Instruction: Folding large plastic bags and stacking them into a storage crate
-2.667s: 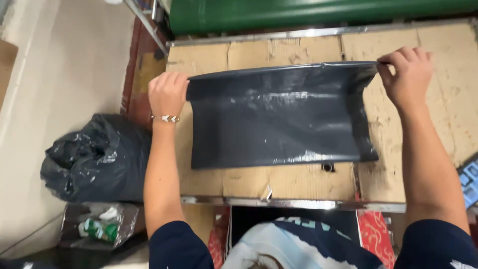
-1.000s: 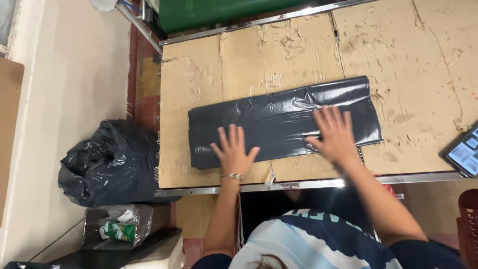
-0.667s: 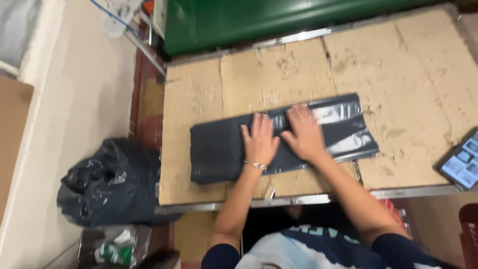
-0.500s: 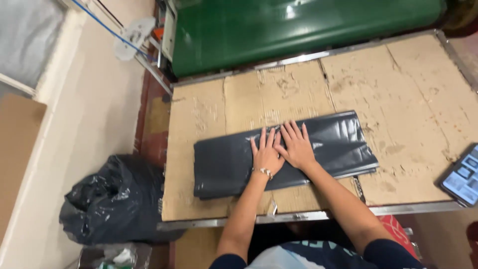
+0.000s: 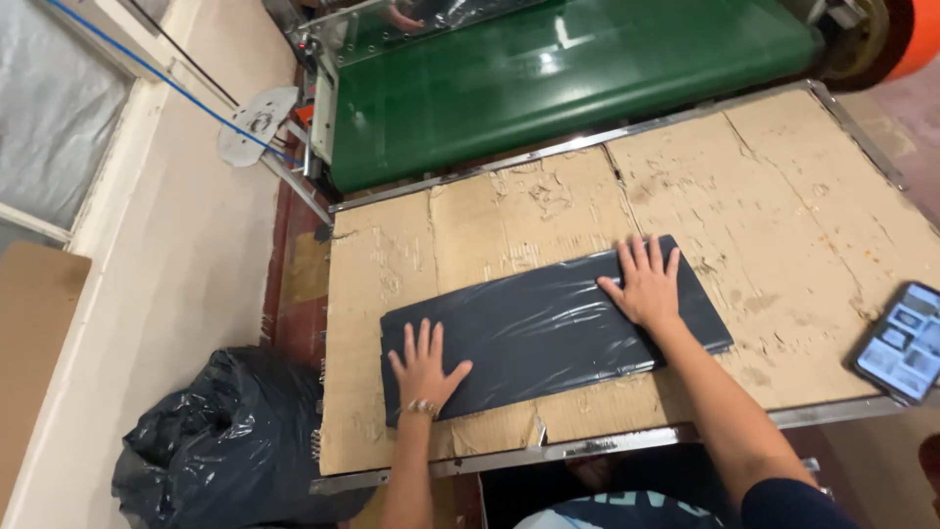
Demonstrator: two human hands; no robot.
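Note:
A folded black plastic bag (image 5: 543,328) lies flat as a long strip on the cardboard-covered table (image 5: 783,196). My left hand (image 5: 423,364) presses flat on the bag's left end, fingers spread, with a bracelet at the wrist. My right hand (image 5: 644,282) presses flat on the bag's right end, fingers spread as well. Neither hand grips anything.
A smartphone (image 5: 903,341) with a lit screen lies at the table's right front edge. A green conveyor belt (image 5: 568,78) runs behind the table. A stuffed black bin bag (image 5: 220,441) sits on the floor to the left, beside a pale wall.
The bag went from an open sheet to a folded strip. My hands, together at its middle half a second ago, have slid apart to its two ends.

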